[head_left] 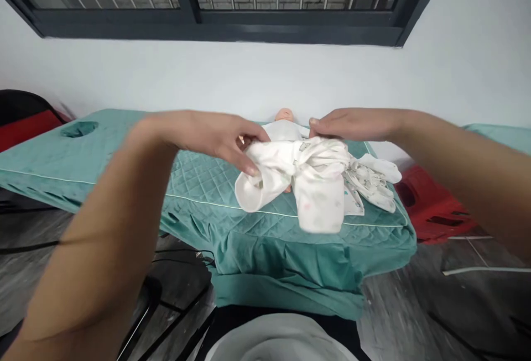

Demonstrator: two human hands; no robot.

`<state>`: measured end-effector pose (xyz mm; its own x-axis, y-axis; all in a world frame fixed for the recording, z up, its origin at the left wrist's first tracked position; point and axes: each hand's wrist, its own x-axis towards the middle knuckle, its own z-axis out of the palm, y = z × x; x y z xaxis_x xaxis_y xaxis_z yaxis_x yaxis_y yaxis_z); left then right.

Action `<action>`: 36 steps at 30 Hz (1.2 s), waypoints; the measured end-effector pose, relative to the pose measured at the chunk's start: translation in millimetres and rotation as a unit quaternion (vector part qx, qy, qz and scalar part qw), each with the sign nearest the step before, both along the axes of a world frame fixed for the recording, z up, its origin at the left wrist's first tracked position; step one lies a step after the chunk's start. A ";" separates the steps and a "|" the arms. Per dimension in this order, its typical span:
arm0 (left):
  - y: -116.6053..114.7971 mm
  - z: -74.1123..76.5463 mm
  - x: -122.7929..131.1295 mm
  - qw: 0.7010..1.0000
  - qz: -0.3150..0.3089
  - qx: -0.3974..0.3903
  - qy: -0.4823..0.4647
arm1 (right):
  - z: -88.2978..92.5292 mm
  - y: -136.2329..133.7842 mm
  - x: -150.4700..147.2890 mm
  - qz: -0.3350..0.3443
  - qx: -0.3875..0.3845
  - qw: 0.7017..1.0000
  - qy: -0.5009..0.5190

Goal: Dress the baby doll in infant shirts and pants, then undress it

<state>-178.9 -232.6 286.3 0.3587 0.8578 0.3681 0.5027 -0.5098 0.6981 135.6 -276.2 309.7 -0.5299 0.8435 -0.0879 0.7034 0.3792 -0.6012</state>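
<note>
White baby trousers (319, 200) with a faint print hang bunched between my hands, above the near edge of the green-covered bed (199, 181). My left hand (226, 135) pinches them at the left, thumb in front by one leg opening. On the upper right, my right hand (352, 122) grips the bunched cloth; its fingertips are partly hidden behind the fabric. Behind the trousers lies a baby doll (284, 114) in a white top, its head toward the wall. The trousers cover most of its lower body.
A pile of white printed baby clothes (373, 184) lies at the bed's right end. Beyond it stands a red plastic stool (435, 206). A white wall (215, 76) with a dark-framed window (290, 33) rises behind the bed. Dark chair legs (153, 294) stand at lower left.
</note>
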 end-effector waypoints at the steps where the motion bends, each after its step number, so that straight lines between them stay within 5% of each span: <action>1: -1.2 18.4 0.2 0.997 -0.053 -0.019 -0.059 | 11.9 -2.6 -2.0 -0.006 0.015 1.000 -0.010; 3: -9.8 57.5 7.9 0.990 -0.101 -0.070 -0.074 | 35.4 -8.9 -9.0 -0.016 0.046 0.998 -0.029; 5: -24.3 90.2 20.5 0.992 -0.066 -0.101 0.041 | 57.3 -16.7 -18.3 -0.023 0.057 0.998 -0.032; 7: -36.3 109.8 28.9 0.994 -0.043 -0.053 0.083 | 75.5 -25.0 -26.6 -0.022 0.040 0.999 -0.014; 10: -31.7 117.9 20.4 0.997 -0.054 0.049 -0.025 | 92.4 -34.5 -29.9 -0.007 0.008 1.000 0.009; 14: 12.5 113.2 -14.5 0.982 -0.057 0.160 -0.087 | 95.1 -34.7 -11.3 0.047 0.031 0.998 0.025; 18: 42.4 101.7 -21.9 0.976 -0.023 0.210 -0.055 | 85.3 -27.7 9.8 0.002 0.081 0.997 -0.011; 22: 30.4 85.9 10.7 0.976 -0.070 0.185 -0.086 | 76.1 -28.0 1.9 -0.072 0.123 0.988 -0.063; 25: 13.9 74.8 35.3 0.972 -0.082 0.194 -0.102 | 66.5 -24.6 -20.0 -0.043 0.124 0.990 0.058; 29: 21.8 56.3 43.7 0.927 -0.063 0.354 -0.104 | 44.1 -4.6 -55.5 0.040 0.100 0.953 0.283; 32: 43.2 24.8 37.7 0.877 -0.078 0.432 -0.196 | 25.5 17.1 -82.8 0.046 0.095 0.924 0.368; 36: 61.4 -48.5 29.4 0.957 -0.004 0.194 -0.217 | -7.6 59.0 -115.8 0.043 0.087 0.889 0.447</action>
<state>-149.5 -171.2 237.7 0.1051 0.6240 0.7744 0.2027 -0.7758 0.5976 19.7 -217.1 302.1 -0.3852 0.7559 0.5294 -0.0618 0.5512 -0.8321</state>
